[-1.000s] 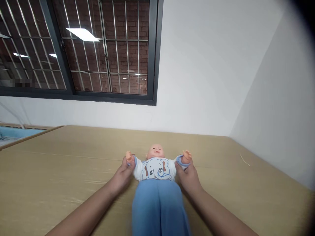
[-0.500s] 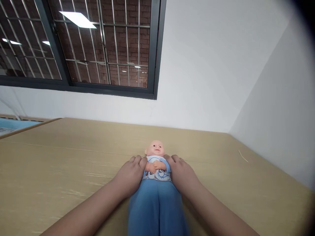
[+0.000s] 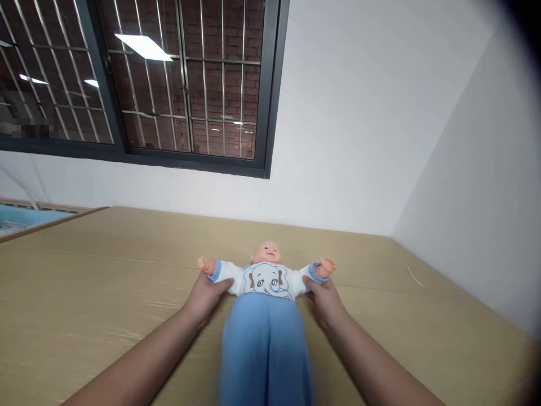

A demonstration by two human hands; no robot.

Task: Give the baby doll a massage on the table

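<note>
A baby doll (image 3: pixel 266 279) lies on its back on a tan surface, its head toward the wall. It wears a white top with an elephant picture and blue cuffs, and blue trousers (image 3: pixel 266 344). Both doll arms are spread out to the sides. My left hand (image 3: pixel 206 298) is closed around the sleeved arm on the left, its thumb on top and its other fingers beneath. On the other side my right hand (image 3: pixel 324 298) grips the opposite arm near the cuff, fingers mostly hidden under it.
The tan surface (image 3: pixel 127 270) reaches back to a white wall (image 3: pixel 338 113) and a side wall on the right. A barred window (image 3: pixel 190 84) is above. A thin strand (image 3: pixel 414 276) lies at right; something light blue (image 3: pixel 29 215) shows beyond the left edge.
The doll's arms, folded across its chest before, are now stretched outward. My hands have moved apart with them, uncovering the elephant picture on the top.
</note>
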